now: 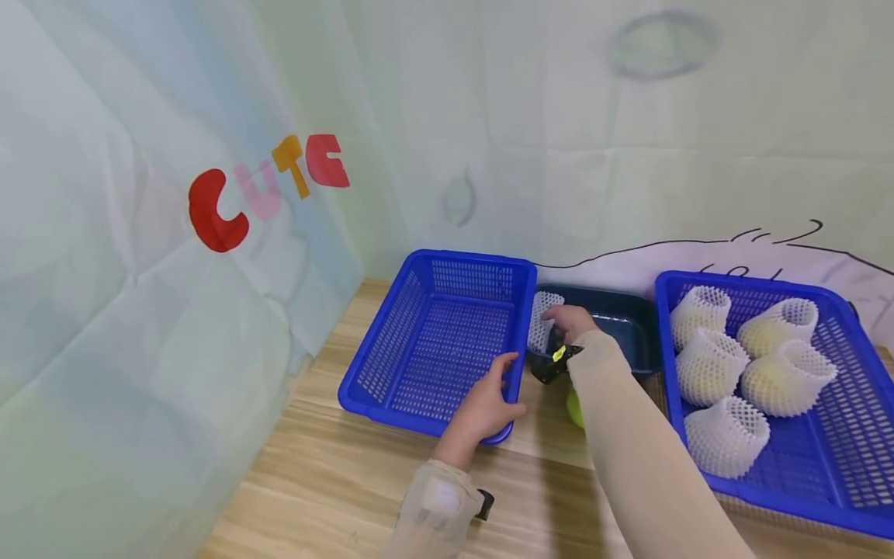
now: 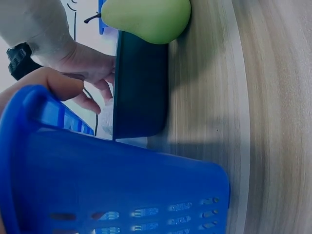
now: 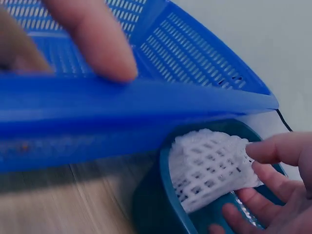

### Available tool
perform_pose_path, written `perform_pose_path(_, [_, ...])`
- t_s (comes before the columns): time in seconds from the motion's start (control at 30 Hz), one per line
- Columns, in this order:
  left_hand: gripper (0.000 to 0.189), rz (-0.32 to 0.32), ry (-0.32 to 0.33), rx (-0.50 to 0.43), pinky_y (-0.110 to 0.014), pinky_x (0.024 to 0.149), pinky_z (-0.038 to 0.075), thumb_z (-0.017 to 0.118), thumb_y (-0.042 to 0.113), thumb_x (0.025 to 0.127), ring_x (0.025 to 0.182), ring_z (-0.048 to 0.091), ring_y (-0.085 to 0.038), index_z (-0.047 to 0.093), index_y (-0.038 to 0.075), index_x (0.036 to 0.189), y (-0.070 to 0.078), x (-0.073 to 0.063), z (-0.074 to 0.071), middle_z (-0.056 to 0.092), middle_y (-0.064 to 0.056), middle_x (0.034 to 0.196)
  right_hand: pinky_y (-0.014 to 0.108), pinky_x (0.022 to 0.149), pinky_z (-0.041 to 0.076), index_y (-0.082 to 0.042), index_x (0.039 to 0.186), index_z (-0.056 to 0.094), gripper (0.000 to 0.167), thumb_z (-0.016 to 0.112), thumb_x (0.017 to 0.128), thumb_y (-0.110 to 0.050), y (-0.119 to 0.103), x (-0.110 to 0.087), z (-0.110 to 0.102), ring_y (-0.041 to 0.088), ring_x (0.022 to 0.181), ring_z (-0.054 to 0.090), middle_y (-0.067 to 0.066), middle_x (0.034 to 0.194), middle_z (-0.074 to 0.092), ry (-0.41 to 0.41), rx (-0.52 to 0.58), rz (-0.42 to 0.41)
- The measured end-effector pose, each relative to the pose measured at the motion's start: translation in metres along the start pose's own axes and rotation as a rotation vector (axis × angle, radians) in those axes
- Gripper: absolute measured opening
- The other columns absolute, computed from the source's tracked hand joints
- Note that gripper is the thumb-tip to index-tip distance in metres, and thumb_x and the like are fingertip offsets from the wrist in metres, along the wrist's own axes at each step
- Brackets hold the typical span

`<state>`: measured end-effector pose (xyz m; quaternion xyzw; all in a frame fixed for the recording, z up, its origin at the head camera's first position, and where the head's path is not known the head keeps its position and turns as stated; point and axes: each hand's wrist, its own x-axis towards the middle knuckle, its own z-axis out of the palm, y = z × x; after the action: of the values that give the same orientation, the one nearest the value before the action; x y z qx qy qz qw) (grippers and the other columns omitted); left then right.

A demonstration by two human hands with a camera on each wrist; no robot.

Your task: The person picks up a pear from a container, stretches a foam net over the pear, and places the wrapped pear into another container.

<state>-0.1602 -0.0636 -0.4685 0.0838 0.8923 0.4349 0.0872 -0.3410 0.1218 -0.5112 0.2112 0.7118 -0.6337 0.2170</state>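
My left hand (image 1: pixel 485 404) rests on the near right part of the left blue basket (image 1: pixel 373 353), its fingers spread over the rim. Inside, that basket shows only its slatted floor. Over the dark green bin (image 1: pixel 635 330) reaches my right hand (image 1: pixel 571 320). Its loosely bent fingertips touch the edge of a white foam net sleeve (image 3: pixel 207 165), which stands at the bin's left end. No firm pinch shows. A green pear (image 2: pixel 148 19) lies on the table in front of the bin, mostly hidden by the right forearm in the head view.
At the right stands another blue basket (image 1: pixel 803 458) holding several pale fruits in foam net sleeves (image 1: pixel 708 365). The wood-grain table (image 1: pixel 314 458) runs along a printed cloth backdrop (image 1: pixel 447 116), which hangs behind the containers and down the left side.
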Motion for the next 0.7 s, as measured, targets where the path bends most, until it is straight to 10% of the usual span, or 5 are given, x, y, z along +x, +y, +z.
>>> perform_pose_path(0.13, [0.072, 0.009, 0.000, -0.008, -0.045, 0.089, 0.044, 0.067, 0.015, 0.076, 0.115, 0.050, -0.032, 0.033, 0.019, 0.139, 0.000, 0.001, 0.001, 0.044, -0.012, 0.137, 0.049, 0.098, 0.036, 0.000, 0.140, 0.035, 0.058, 0.056, 0.088, -0.015, -0.022, -0.068, -0.001, 0.032, 0.126, 0.037, 0.017, 0.143, 0.034, 0.083, 0.135, 0.005])
perform_pose_path(0.37, [0.062, -0.006, -0.027, -0.071, -0.049, 0.092, 0.041, 0.063, 0.027, 0.087, 0.116, 0.048, -0.036, 0.033, 0.015, 0.140, 0.001, 0.004, -0.003, 0.040, -0.014, 0.139, 0.036, 0.095, 0.038, -0.005, 0.139, 0.035, 0.054, 0.057, 0.090, -0.015, -0.039, -0.106, -0.038, 0.019, 0.107, 0.045, 0.005, 0.122, 0.046, 0.015, 0.311, -0.096])
perform_pose_path(0.7, [0.060, 0.006, 0.019, 0.088, -0.050, 0.097, 0.032, 0.051, 0.044, 0.091, 0.121, 0.034, -0.036, 0.038, 0.009, 0.137, 0.024, 0.012, -0.011, 0.039, -0.020, 0.133, 0.034, 0.088, 0.040, -0.016, 0.114, 0.045, 0.040, 0.065, 0.086, -0.036, -0.024, -0.157, -0.074, 0.017, 0.102, 0.046, 0.000, 0.113, 0.045, 0.058, 0.162, -0.246])
